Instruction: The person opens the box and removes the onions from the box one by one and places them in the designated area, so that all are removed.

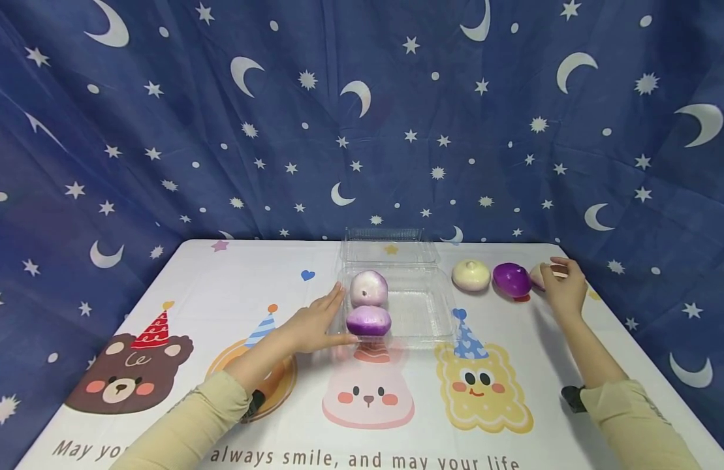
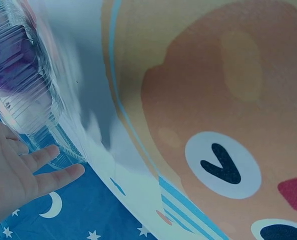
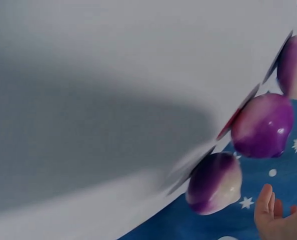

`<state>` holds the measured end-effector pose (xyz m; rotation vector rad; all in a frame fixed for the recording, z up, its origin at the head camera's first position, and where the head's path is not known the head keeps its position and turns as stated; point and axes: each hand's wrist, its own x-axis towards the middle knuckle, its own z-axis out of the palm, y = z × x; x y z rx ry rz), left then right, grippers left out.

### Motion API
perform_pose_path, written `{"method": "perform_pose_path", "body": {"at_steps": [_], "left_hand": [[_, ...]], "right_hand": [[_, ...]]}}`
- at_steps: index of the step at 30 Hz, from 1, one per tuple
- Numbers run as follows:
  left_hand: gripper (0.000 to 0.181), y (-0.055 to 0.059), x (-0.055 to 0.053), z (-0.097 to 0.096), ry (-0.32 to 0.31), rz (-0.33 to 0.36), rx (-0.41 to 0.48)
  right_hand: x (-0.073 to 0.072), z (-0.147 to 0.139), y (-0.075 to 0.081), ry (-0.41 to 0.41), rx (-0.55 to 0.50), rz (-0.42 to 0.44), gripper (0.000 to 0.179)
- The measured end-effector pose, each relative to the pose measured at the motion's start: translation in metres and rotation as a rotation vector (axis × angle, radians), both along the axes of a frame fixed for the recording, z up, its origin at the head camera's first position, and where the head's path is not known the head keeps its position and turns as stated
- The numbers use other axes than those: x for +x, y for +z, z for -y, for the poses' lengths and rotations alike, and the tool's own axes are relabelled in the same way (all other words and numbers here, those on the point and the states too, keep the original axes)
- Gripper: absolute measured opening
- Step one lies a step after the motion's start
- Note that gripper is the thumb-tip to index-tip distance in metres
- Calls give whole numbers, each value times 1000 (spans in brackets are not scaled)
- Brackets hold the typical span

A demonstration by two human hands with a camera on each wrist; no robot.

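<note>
A clear plastic container lies with its lid folded back. Inside its left half sit two purple-and-white onions, the paler one behind the more purple one. My left hand rests against the container's left side, fingers straight and spread. On the right, a row holds a pale onion, a deep purple onion and a third onion. Beside that third one is my right hand, partly covering it in the head view. In the right wrist view a gap separates the fingers from this onion.
The white tablecloth carries printed cartoon figures and lettering. Behind the table hangs a blue curtain with moons and stars. The row of onions stands near the table's back right edge.
</note>
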<state>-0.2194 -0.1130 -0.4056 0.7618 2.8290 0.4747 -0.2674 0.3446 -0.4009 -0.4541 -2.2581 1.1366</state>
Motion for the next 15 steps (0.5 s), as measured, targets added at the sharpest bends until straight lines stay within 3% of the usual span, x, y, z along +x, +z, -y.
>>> {"method": "perform_pose_path", "body": {"at_steps": [5,9,15], "left_hand": [[103,0,0,0,2,6,2],[103,0,0,0,4,7,1],[103,0,-1,0,2,3,-2]], "right_hand": [[-1,12,3,20,-30,10,35],[0,25,7,64,-21,-38,32],[3,48,16,225,-93,-81,29]]}}
